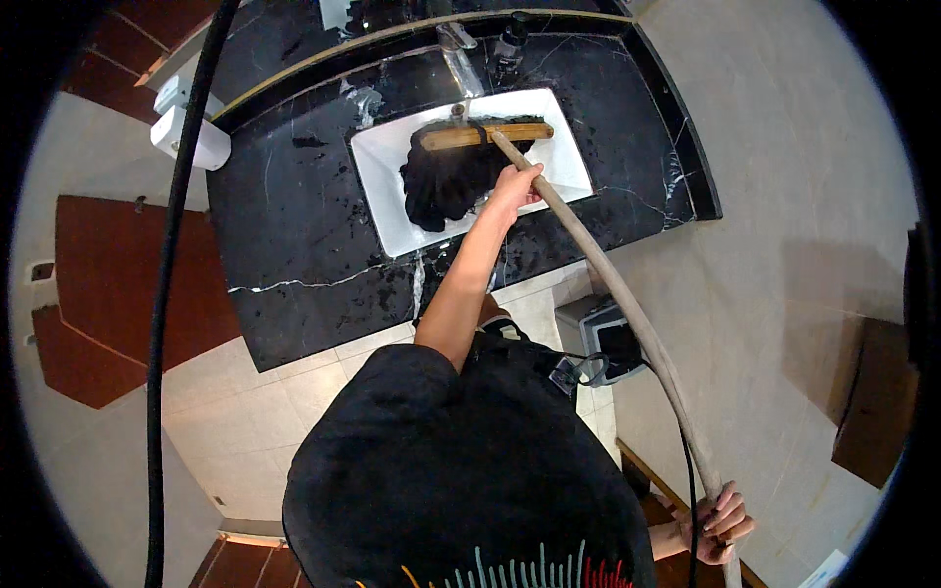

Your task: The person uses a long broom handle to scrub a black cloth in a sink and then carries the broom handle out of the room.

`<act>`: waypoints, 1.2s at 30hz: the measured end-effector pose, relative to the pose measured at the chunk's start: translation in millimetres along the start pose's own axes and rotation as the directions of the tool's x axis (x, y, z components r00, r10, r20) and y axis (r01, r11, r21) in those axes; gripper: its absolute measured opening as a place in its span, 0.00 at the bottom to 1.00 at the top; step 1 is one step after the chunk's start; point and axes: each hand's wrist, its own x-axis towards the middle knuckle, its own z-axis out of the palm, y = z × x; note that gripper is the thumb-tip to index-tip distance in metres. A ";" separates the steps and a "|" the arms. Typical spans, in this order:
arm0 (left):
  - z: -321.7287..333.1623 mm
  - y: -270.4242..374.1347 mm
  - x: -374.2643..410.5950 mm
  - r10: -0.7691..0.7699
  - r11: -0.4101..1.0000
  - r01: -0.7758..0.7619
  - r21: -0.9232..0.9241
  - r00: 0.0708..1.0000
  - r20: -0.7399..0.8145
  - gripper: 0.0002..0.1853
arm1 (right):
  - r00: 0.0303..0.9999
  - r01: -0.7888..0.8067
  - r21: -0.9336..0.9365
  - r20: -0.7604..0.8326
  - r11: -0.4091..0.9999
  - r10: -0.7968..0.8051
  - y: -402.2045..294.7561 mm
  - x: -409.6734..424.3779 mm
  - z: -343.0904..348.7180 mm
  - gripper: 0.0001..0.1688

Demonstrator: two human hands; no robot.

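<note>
A mop with a wooden crossbar (pixel 526 132) and dark, bunched cloth strands (pixel 445 180) lies in a white rectangular sink (pixel 570 165). From the crossbar, its long wooden handle (pixel 625 294) runs down to the lower right. My left hand (pixel 518 187) grips the handle just below the crossbar, over the sink's front edge. Far down the handle, at the lower right, my right hand (pixel 719 522) is closed around it. Above the basin stands a metal faucet (pixel 462 62). The strands hide much of the basin's bottom.
The black marble-patterned counter (pixel 309 220) bears wet spots. A dark pump bottle (pixel 509 45) stands right of the faucet, a white container (pixel 191 140) at the counter's left end. A grey bin (pixel 606 338) is below the counter. Tiled wall (pixel 764 184) lies to the right.
</note>
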 end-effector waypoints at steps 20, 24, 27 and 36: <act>-0.4 -50.3 6.9 0.080 0.406 0.013 -0.914 0.996 0.049 0.06 | 0.990 -0.019 0.284 0.139 0.959 -0.022 28.2 20.0 -11.2 0.22; 8.5 -44.7 13.6 -0.001 0.461 -0.025 -0.887 1.000 -0.028 0.08 | 0.999 0.028 0.189 -0.046 0.982 -0.020 29.2 10.3 -2.5 0.21; 12.4 -40.9 20.0 -0.065 0.603 -0.095 -0.792 0.984 -0.167 0.08 | 0.995 0.043 0.176 -0.098 0.983 -0.026 31.9 6.5 7.2 0.20; 4.1 -38.3 19.8 -0.140 0.529 -0.028 -0.848 0.983 -0.120 0.09 | 0.998 0.067 0.216 -0.024 0.974 -0.063 39.4 -8.0 -0.6 0.20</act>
